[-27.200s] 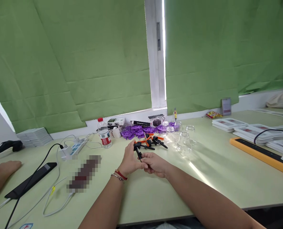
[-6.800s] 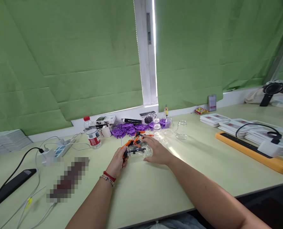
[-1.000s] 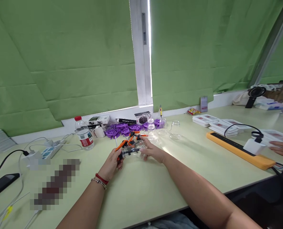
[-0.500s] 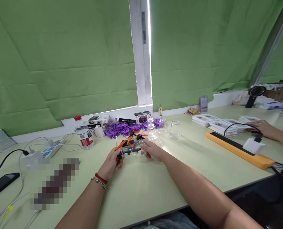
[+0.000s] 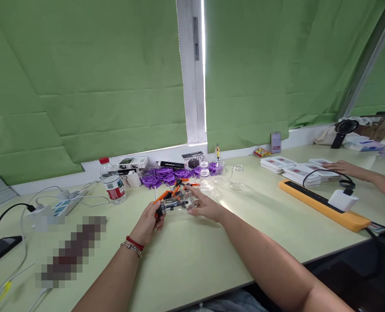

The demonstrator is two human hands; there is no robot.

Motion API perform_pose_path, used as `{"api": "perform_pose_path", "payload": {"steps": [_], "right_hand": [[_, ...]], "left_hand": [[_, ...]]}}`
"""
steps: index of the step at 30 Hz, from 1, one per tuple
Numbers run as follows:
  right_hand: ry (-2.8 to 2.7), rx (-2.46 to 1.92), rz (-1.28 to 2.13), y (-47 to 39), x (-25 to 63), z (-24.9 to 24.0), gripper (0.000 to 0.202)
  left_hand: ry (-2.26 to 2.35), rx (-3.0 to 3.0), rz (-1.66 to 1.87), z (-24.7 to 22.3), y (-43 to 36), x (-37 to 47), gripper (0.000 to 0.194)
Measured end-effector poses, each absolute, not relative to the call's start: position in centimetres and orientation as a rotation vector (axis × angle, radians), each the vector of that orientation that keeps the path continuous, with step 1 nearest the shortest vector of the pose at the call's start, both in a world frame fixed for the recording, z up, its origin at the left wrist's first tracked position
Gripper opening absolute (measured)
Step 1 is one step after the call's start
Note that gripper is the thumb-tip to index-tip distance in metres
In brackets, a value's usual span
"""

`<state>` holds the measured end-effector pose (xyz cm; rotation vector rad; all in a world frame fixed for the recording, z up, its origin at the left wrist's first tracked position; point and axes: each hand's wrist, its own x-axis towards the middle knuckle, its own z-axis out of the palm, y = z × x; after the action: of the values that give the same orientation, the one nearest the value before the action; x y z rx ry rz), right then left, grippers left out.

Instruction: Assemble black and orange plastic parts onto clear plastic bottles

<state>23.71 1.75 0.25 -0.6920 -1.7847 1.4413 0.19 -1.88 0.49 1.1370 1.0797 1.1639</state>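
My left hand [image 5: 150, 219] is closed round an orange-and-black fitting [image 5: 160, 209] with a black rod [image 5: 176, 203] that points right, into a clear bottle [image 5: 179, 209]. My right hand [image 5: 208, 207] curves round the bottle's right end. The bottle lies roughly level between both hands, just above the table. Its far side and the part under my left fingers are hidden. Loose orange-and-black parts [image 5: 179, 184] lie right behind it. Several clear glass vessels [image 5: 237, 175] stand beyond my right hand.
Purple plastic pieces [image 5: 151, 180], small boxes [image 5: 132, 164] and a red-capped water bottle [image 5: 114, 184] line the back. An orange power strip [image 5: 322, 206], card stacks [image 5: 276, 162] and another person's hand [image 5: 344, 168] are at right. Cables and a black phone [image 5: 0, 251] lie at left.
My right hand has shifted from pinching near the rod's tip to wrapping round the clear bottle's end. The bottle now surrounds the rod more plainly. My left hand moved slightly left.
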Motion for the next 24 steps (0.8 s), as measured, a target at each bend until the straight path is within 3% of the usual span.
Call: {"api": "perform_pose_path", "payload": {"steps": [11,18,22,24], "right_hand": [[-1.775,-0.871,1.440,2.6,23.4,-0.3,0.060],[-1.783,-0.854,1.439,2.8,23.3,-0.8,0.065],[-1.786,-0.720,1.377,2.4,23.4,-0.4,0.087],[-1.796,-0.676,1.369,2.2,23.5,-0.2,0.088]], "left_hand": [[1.090,1.157,1.136,0.6,-2.1,0.3,0.034],[1.110,1.116,1.140,0.7,-1.9,0.4,0.035],[1.123,1.091,1.166,0.6,-1.7,0.3,0.036],[1.121,1.078,1.169,0.5,-1.7,0.2,0.036]]}}
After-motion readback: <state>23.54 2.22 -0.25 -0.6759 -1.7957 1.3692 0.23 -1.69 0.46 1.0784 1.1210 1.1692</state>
